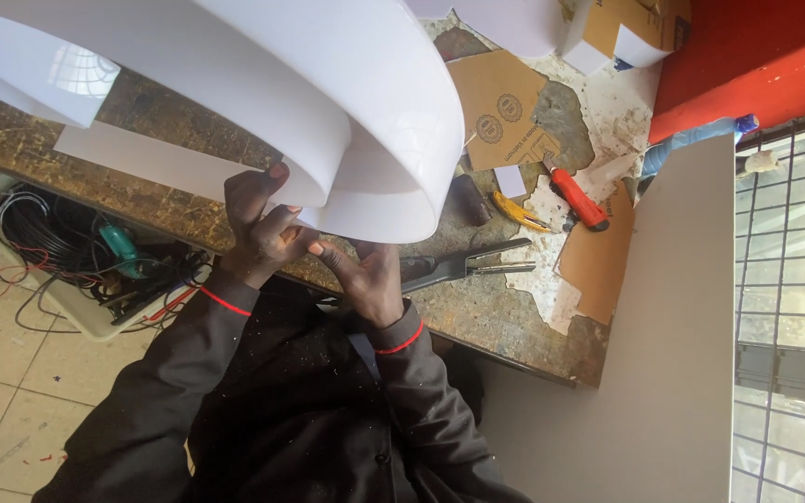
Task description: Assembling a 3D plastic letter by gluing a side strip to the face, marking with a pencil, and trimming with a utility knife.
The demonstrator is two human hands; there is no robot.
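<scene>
White sheet [365,102] curls over most of the surface [477,312], blocking the far left. To the right it's crowded: pliers [463,267], yellow tool [519,212], red knife [578,198], cardboard scraps [500,107]. There's a bare strip along the near edge, right of the hands, and a grey board [663,354] walls the right.

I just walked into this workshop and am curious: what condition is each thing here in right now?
White plastic strip: curled into a loop, gripped at its end.
Left hand: closed on the strip.
Right hand: pinching the strip's end.
Red utility knife: lying on the workbench.
Cardboard piece: lying flat.
Black cables: coiled in a tray.
</scene>
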